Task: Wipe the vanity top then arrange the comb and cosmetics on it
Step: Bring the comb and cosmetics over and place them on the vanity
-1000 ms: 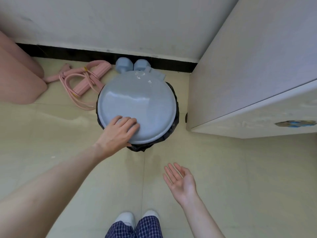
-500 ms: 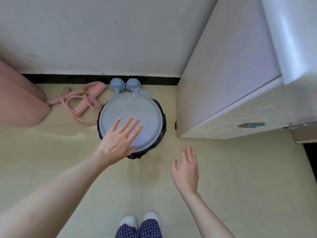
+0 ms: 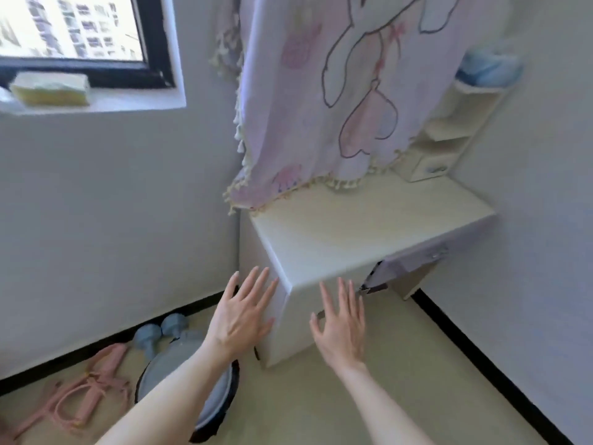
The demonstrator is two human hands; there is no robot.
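Both hands spread flat, holding nothing: left hand (image 3: 241, 316) by the vanity's near corner, right hand (image 3: 340, 322) at its front. Counter (image 3: 369, 226) bare; printed cloth (image 3: 324, 97) draped behind. No readable writing; comb, cosmetics not visible.

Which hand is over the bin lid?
The left hand: its forearm crosses the grey bin lid. The right hand is over bare floor.

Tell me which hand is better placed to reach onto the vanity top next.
Right, probably. The right hand is open in front of the vanity's front face, fingertips near its top edge. The left hand, also open, sits off its left side.
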